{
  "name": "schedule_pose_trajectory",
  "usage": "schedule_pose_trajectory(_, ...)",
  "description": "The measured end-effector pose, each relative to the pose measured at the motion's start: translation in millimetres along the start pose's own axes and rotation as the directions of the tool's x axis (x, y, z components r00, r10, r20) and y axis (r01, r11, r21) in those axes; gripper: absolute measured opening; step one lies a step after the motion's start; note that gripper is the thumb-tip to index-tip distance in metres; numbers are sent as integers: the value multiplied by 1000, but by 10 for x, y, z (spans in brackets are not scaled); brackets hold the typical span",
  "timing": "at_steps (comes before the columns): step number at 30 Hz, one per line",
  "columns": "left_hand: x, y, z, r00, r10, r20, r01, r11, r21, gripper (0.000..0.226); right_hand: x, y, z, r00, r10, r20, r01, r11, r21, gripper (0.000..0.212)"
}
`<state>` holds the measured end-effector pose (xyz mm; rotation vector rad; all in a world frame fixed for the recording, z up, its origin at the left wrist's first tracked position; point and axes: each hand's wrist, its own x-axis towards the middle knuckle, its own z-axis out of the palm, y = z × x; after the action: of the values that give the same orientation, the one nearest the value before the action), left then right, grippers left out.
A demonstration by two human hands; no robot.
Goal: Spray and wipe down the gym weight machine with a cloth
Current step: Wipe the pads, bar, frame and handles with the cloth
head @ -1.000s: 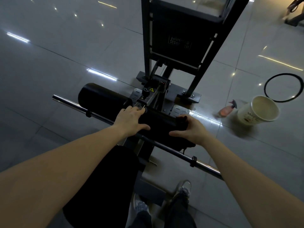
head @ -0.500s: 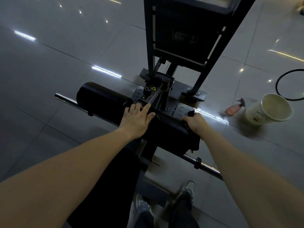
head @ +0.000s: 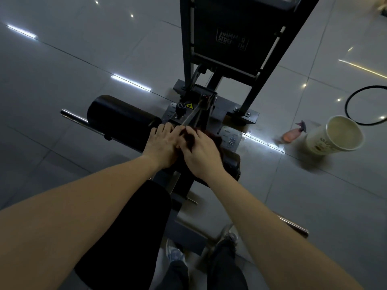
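Glossy grey tiled floor (head: 62, 70) throughout, with ceiling lights reflected in it. Nearest the camera: two shoes (head: 176, 254) on the floor and a black seat pad (head: 125, 227) at lower left. Both bare forearms reach forward over the pad.

Left hand (head: 163, 147): fingers nearly straight, lying flat on top of the black roller pad (head: 121, 120), holding nothing. Right hand (head: 201, 153): touching the left hand, fingers bent over a dark reddish cloth (head: 217, 141) and holding it down on the right part of the same roller. The cloth shows only between and beyond the fingers.

A chrome bar (head: 73, 116) runs under the roller, one end projecting at left, the other at lower right. Just beyond the hands sits a black knob (head: 180, 107) with a yellow warning sticker (head: 189, 105) beside it.

Further back stands the dark upright frame of the weight machine (head: 230, 38), its label only partly legible.

At right, well apart from the hands, a pinkish spray bottle (head: 292, 135) lies on the floor just beside a white paper cup (head: 335, 135), which is tilted. Beyond the cup, a black ring (head: 356, 95) lies on the tiles
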<state>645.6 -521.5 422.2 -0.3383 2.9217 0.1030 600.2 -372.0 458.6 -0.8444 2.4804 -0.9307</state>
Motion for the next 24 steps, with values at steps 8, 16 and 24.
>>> schedule_pose_trajectory(8,22,29,27,998,-62,-30,57,988,-143,55,-117,646,-277,941,319,-116,-333,933,-136,41)
schedule_pose_trajectory(16,31,-14,83,996,-41,-82,29,989,-144,59,572,320,88,955,292,58,-292,956,-8,30)
schedule_pose_trajectory(24,35,17,65,997,-57,-58,47,984,-172,60,-788,818,-484,994,-66,-92,55,991,-120,41)
